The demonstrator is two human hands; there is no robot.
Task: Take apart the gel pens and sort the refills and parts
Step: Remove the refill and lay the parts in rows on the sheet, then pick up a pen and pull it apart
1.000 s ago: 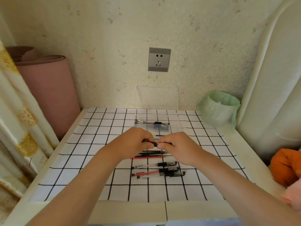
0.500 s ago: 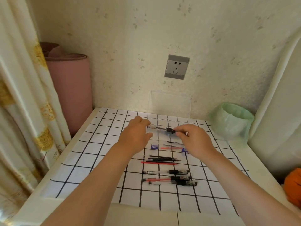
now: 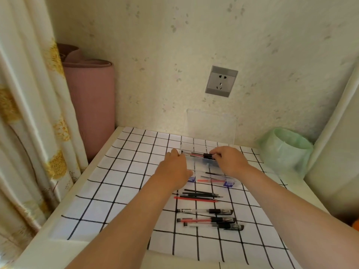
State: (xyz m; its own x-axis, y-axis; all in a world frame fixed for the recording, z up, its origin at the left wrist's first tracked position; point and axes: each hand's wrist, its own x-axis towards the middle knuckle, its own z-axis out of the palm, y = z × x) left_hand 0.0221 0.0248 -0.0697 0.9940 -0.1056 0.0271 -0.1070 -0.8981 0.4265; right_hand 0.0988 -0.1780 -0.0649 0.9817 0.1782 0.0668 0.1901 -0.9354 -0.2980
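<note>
My left hand [image 3: 173, 169] and my right hand [image 3: 231, 162] reach over a clear compartment box [image 3: 206, 171] on the checked mat. Between them they hold an emptied pen barrel with a black cap [image 3: 207, 156] low over the box's far compartment. The right fingers pinch the black end, and the left fingertips are at the clear end. The near compartment holds a red refill [image 3: 208, 180]. In front of the box lie several loose black and red refills [image 3: 200, 196]. Three whole gel pens [image 3: 206, 219] lie nearer me.
The box's clear lid [image 3: 211, 125] stands against the wall. A bin with a green liner [image 3: 287, 150] sits at the back right. A pink rolled mat [image 3: 89, 105] and a curtain [image 3: 29, 113] stand on the left. The checked mat [image 3: 126, 171] covers the white table.
Both hands moved away from me, carrying the barrel from above the loose refills to the box's far compartment. The camera view rose and shifted left.
</note>
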